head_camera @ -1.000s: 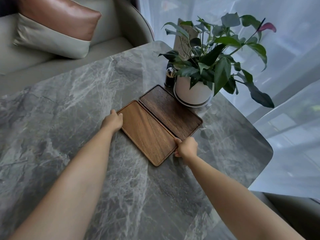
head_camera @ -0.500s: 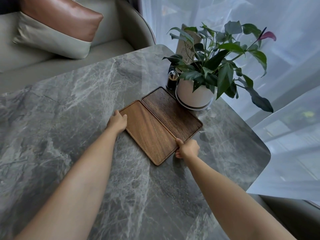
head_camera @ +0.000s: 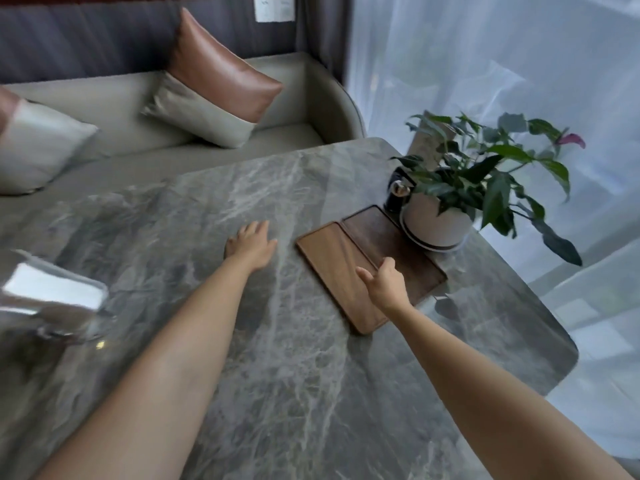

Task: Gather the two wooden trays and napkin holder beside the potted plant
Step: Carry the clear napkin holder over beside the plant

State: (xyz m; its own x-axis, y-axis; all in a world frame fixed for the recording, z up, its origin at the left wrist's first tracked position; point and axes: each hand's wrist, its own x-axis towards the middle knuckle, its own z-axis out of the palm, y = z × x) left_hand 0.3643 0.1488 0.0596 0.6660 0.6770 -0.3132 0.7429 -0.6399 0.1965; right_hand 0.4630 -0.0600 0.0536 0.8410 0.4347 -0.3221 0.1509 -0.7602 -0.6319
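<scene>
Two wooden trays lie side by side on the grey marble table (head_camera: 294, 358): a lighter tray (head_camera: 332, 261) and a darker tray (head_camera: 408, 258) that touches the white pot of the potted plant (head_camera: 438, 220). My right hand (head_camera: 384, 284) hovers over the near end of the lighter tray, fingers loosely apart, holding nothing. My left hand (head_camera: 251, 245) is off the trays, flat over bare marble to their left, fingers spread. The napkin holder (head_camera: 52, 299), shiny metal with white napkins, stands blurred at the far left of the table.
A small dark bottle with a metal top (head_camera: 398, 194) and a card stand (head_camera: 429, 147) sit behind the pot. A grey sofa (head_camera: 138, 109) with cushions runs behind the table. White curtains (head_camera: 485, 64) hang at the right, past the table's rounded edge.
Both hands have come off the edges of the lighter tray. My left hand moved left onto bare marble. The view swung left, and the napkin holder came into sight.
</scene>
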